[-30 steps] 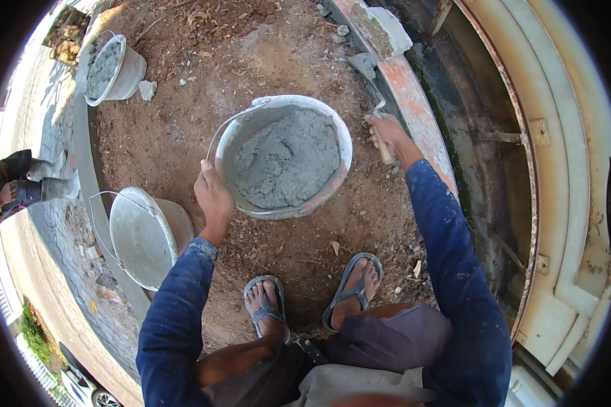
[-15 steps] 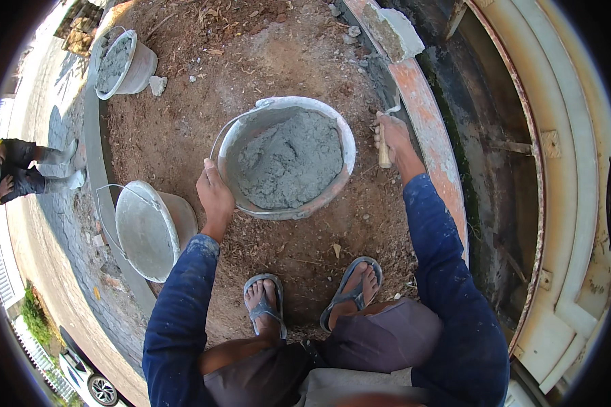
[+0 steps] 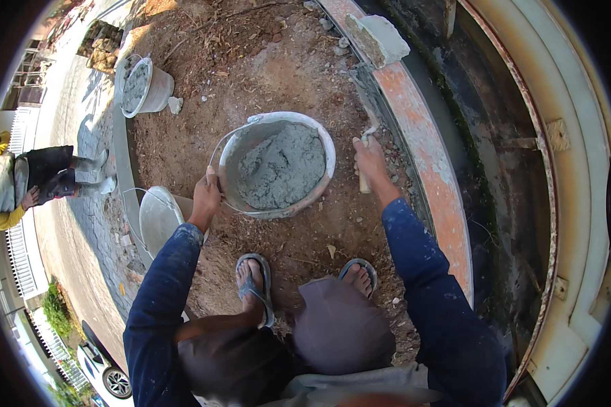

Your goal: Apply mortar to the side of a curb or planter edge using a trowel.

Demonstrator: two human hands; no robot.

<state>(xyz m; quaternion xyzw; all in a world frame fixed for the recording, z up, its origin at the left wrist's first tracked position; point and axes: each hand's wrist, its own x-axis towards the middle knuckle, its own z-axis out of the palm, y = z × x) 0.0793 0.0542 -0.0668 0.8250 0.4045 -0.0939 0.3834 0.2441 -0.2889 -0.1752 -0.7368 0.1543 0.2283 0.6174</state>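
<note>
Mortar bucket (image 3: pixel 276 165), holding grey wet mortar, stands on bare soil. Left hand (image 3: pixel 206 195) grips its rim; right hand (image 3: pixel 369 161), just beside it, is closed round a trowel (image 3: pixel 367 129). Empty bucket (image 3: pixel 159 218) lies beside it; another mortar-filled bucket (image 3: pixel 144 89) stands well apart.

Outdoor bldg site, mortar buckets (image 3: pixel 278 169), dirt ground (image 3: pixel 251 74)
</note>
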